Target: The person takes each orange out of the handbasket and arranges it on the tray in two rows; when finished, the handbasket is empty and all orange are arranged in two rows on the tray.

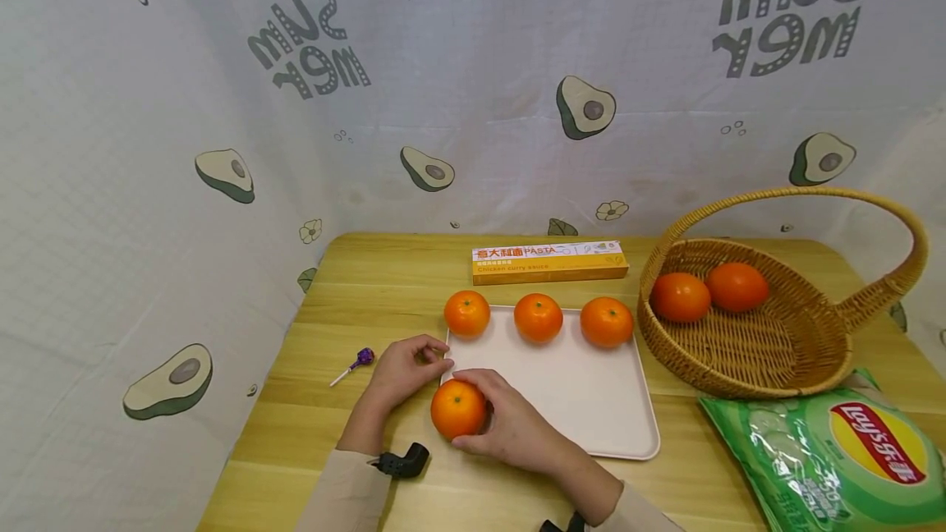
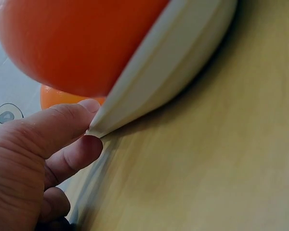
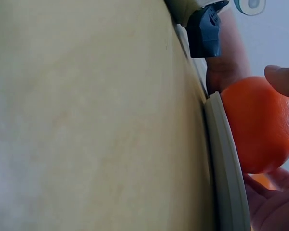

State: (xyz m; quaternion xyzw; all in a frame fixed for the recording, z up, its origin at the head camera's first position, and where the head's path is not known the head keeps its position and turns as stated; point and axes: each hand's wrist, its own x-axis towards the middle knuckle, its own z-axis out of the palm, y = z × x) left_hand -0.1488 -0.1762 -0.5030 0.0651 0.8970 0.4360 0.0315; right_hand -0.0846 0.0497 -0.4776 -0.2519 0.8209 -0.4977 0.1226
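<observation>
"PASTA" is read on the box (image 1: 550, 261), "Lay's" on the bag (image 1: 842, 454). An orange (image 1: 458, 409) is grasped by the right hand (image 1: 513, 429) at the tray's (image 1: 591, 401) near-left corner; its rim is pinched by the left hand (image 1: 402, 369).

Both forearms reach forward and angle inward; the left hand (image 1: 405, 368) pinches with thumb and forefinger, while the right hand (image 1: 510, 427) curls in a grip.

table (image 1: 355, 286): pale wood, visible grain, matt | tray (image 1: 591, 401): smooth matt plastic, white | oranges: finely dimpled skin, slight sheen | basket (image 1: 783, 351): woven wicker, rough | crisp bag (image 1: 835, 450): glossy crinkled foil | backdrop (image 1: 473, 89): printed cloth
</observation>
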